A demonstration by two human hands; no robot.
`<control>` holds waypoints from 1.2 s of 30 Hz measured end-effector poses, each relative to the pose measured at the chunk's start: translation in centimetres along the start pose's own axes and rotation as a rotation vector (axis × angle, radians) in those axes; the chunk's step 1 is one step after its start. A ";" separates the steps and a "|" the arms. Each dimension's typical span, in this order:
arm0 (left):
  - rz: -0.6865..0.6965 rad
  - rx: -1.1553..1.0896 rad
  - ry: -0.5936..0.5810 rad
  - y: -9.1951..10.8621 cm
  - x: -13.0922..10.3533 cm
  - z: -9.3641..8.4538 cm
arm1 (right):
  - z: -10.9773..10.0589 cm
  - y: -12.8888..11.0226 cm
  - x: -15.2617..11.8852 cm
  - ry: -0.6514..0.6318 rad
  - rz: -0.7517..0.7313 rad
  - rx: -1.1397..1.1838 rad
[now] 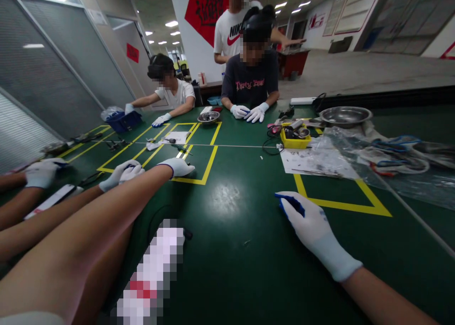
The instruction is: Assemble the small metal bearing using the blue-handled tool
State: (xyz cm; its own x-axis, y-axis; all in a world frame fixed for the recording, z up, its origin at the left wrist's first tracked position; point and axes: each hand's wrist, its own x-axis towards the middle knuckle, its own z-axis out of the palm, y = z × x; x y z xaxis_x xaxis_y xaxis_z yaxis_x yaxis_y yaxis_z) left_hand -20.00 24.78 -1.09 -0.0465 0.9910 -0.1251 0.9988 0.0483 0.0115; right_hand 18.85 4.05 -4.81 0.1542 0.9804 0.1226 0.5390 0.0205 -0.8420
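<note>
My left hand [180,167], in a white glove, reaches forward over the yellow tape outline [209,166] on the green table. Its fingers are closed, with a small dark piece at the tips that I cannot make out. Nearer me on the right, my right hand [311,223] hovers over or rests on the green surface. Its glove is white with blue on the finger side; thumb and fingers are apart, holding nothing. Beyond it lies a white sheet [316,161] with small bits on it. A thin screwdriver-like tool [181,149] lies beyond my left hand.
A yellow bin [295,138] of parts, a steel bowl [345,115] and plastic-wrapped cables [401,157] occupy the right. A blurred white box [156,263] lies near me. Co-workers' gloved hands [122,174] work at left; others sit opposite near a blue crate [124,121].
</note>
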 end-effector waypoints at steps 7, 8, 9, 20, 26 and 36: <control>0.015 0.094 -0.128 3.2 -3.4 -0.4 | -0.2 -0.4 0.0 -0.031 -0.055 0.006; 0.028 0.098 -0.130 3.9 -3.9 -0.8 | -0.2 -0.5 0.0 -0.031 -0.062 0.008; 0.043 0.100 -0.129 4.7 -4.3 -1.1 | -0.2 -0.5 0.0 -0.032 -0.068 0.011; 0.346 -0.076 0.024 17.1 -10.2 -4.0 | 0.5 0.9 0.3 0.134 -0.028 0.084; 0.366 -0.377 0.112 24.6 -16.0 0.8 | 1.5 2.4 0.9 0.364 -0.111 0.038; 0.445 -0.848 0.355 23.1 -19.9 6.0 | 1.5 2.1 0.7 0.117 -0.133 -0.037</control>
State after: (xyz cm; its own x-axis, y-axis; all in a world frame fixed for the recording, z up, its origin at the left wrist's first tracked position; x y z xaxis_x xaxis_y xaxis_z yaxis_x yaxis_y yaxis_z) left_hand 4.05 5.44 -4.27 0.1859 0.9137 0.3615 0.5915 -0.3978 0.7013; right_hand 18.81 5.05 -7.25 0.1736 0.9401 0.2934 0.5908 0.1390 -0.7947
